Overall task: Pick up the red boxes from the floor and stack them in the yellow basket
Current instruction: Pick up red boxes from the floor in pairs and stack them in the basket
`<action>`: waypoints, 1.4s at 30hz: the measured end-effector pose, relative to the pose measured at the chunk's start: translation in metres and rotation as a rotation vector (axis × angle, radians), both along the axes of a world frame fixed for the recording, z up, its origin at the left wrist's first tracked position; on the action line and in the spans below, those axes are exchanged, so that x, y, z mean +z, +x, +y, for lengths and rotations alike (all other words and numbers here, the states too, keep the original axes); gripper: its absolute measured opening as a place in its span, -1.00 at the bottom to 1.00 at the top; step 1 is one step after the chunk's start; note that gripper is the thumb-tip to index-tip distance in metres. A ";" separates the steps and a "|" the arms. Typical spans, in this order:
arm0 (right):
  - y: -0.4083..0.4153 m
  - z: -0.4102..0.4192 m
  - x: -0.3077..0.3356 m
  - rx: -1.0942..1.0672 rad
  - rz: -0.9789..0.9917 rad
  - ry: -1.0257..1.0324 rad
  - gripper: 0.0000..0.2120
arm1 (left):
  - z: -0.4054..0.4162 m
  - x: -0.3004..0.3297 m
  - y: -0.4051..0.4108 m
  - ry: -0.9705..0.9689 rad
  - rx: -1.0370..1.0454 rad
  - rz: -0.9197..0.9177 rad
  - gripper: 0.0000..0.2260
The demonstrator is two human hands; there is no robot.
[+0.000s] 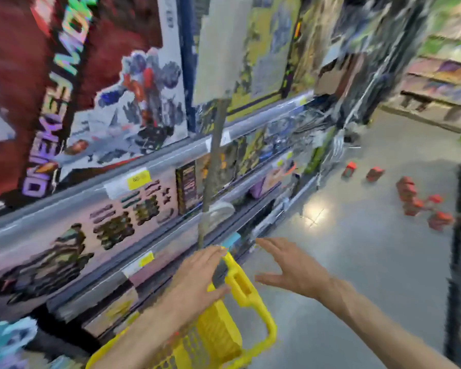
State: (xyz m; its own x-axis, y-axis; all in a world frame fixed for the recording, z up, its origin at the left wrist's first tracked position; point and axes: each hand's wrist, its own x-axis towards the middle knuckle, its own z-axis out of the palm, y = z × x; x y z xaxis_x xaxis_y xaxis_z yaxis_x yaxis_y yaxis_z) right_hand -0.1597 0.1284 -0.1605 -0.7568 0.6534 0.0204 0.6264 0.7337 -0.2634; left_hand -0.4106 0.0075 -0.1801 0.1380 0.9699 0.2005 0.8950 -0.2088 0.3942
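The grey glossy floor (357,262) carried several red boxes (410,193), scattered far on the right side. Beside it, the long shelves (171,161) held toy boxes (133,107) standing in rows.

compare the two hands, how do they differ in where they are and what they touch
The left hand lies over the yellow basket at its handle, while the right hand hangs in the air beside the basket and touches nothing. The left hand is seen from the back; the right hand is turned more edge-on, thumb spread. Both have fairly straight fingers, and neither holds any of the red boxes, which lie on the floor further down the aisle.
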 end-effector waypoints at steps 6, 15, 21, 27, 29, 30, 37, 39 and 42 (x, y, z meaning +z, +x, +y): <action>0.161 0.026 0.090 -0.351 0.062 0.072 -0.13 | 0.101 0.082 0.137 0.065 -0.290 0.011 -0.30; 0.407 0.113 0.157 -0.646 0.074 0.157 -0.18 | 0.285 0.148 0.369 0.209 -0.496 0.067 -0.31; 0.518 0.197 0.194 -0.681 0.033 0.241 -0.17 | 0.395 0.171 0.478 0.269 -0.549 0.049 -0.29; 0.592 0.311 0.195 -0.696 0.057 0.252 -0.12 | 0.524 0.169 0.553 0.297 -0.535 0.081 -0.25; 0.611 0.354 0.191 -0.700 0.059 0.248 -0.14 | 0.574 0.164 0.571 0.303 -0.537 0.084 -0.25; 0.620 0.379 0.192 -0.696 0.058 0.251 -0.15 | 0.602 0.162 0.580 0.310 -0.536 0.078 -0.26; 0.695 0.564 0.207 -0.667 0.040 0.268 -0.18 | 0.796 0.174 0.646 0.328 -0.516 0.114 -0.22; 0.718 0.612 0.210 -0.683 0.052 0.264 -0.19 | 0.845 0.179 0.671 0.319 -0.518 0.126 -0.23; 0.754 0.682 0.208 -0.688 0.056 0.257 -0.17 | 0.918 0.180 0.710 0.291 -0.510 0.115 -0.23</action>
State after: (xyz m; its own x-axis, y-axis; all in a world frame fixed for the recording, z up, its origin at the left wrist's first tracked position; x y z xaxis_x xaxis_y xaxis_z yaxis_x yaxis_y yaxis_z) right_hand 0.5942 0.8108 0.0479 -0.1707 0.9496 0.2630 0.9580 0.2224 -0.1812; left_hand 0.2993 0.9255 0.0003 0.6084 0.6831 0.4041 0.6869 -0.7082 0.1629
